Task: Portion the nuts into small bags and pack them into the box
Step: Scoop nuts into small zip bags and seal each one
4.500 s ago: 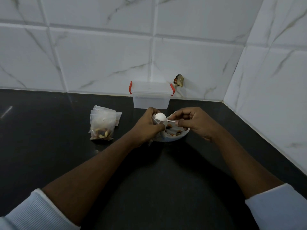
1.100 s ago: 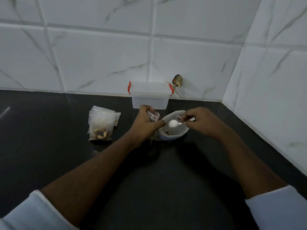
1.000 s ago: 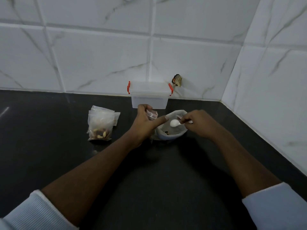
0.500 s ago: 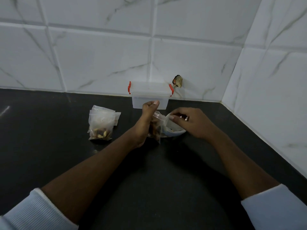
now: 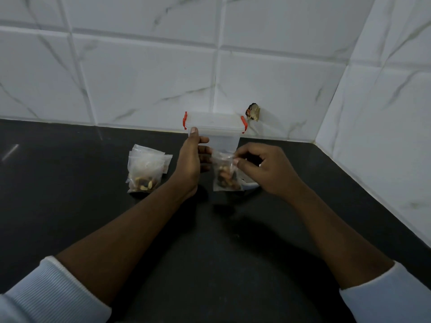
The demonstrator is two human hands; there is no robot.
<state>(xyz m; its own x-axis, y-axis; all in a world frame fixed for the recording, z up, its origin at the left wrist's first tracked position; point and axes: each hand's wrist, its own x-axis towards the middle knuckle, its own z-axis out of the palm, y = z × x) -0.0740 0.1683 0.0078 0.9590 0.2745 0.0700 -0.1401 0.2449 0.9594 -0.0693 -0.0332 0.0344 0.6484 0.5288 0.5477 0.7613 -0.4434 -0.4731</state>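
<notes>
You are at the closing step for one portion. The small bag (image 5: 225,176) hangs upright just above the table (image 5: 210,241), in front of the box (image 5: 214,129), with nuts (image 5: 225,179) settled in its lower half. Your right hand (image 5: 263,169) pinches the bag's top edge between thumb and forefinger. Your left hand (image 5: 191,164) has its fingers curled against the bag's upper left edge and its thumb raised clear. Whether it actually grips the plastic cannot be told.

The next move likely calls for running a pinch along the mouth until it seals, keeping the bag upright so nothing spills. The box has its lid on, so it must be opened before anything is packed.

By count there is one box, with two red clips (image 5: 185,120), and one bag in your hands. One pile of bags (image 5: 145,171) lies to the left. Its front bag holds nuts, with at least two more edges behind it whose contents are unclear. A sliver of one white bowl (image 5: 250,183) shows under your right hand.
</notes>
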